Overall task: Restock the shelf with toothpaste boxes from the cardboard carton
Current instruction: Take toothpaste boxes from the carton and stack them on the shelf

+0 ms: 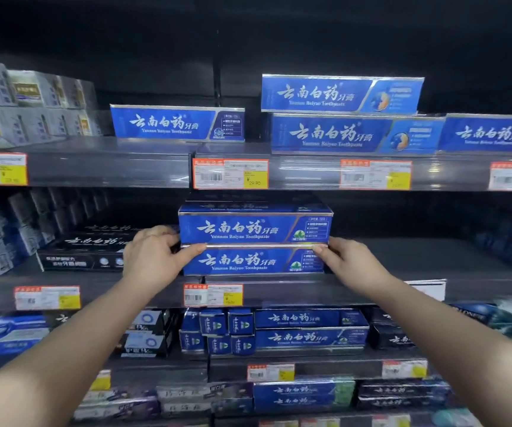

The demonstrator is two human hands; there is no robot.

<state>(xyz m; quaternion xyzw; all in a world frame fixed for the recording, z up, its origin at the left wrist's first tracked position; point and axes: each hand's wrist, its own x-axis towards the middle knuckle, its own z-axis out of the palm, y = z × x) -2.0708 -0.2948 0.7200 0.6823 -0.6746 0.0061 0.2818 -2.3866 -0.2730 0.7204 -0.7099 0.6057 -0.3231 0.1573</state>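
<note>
Two blue toothpaste boxes are stacked on the middle shelf (pixel 279 291), an upper box (pixel 253 229) over a lower box (pixel 251 261). My left hand (pixel 153 257) grips the stack's left end, thumb on the front at the seam between the boxes. My right hand (pixel 351 261) holds the right end, thumb at the same seam. More rows of the same box sit behind the stack. The cardboard carton is out of view.
The upper shelf (pixel 110 161) carries more blue boxes (pixel 331 134) and grey ones (pixel 33 100) at the left. Black boxes (pixel 88 251) lie left of my left hand. To the right of the stack the middle shelf is bare. Lower shelves hold blue and black boxes (pixel 310 337).
</note>
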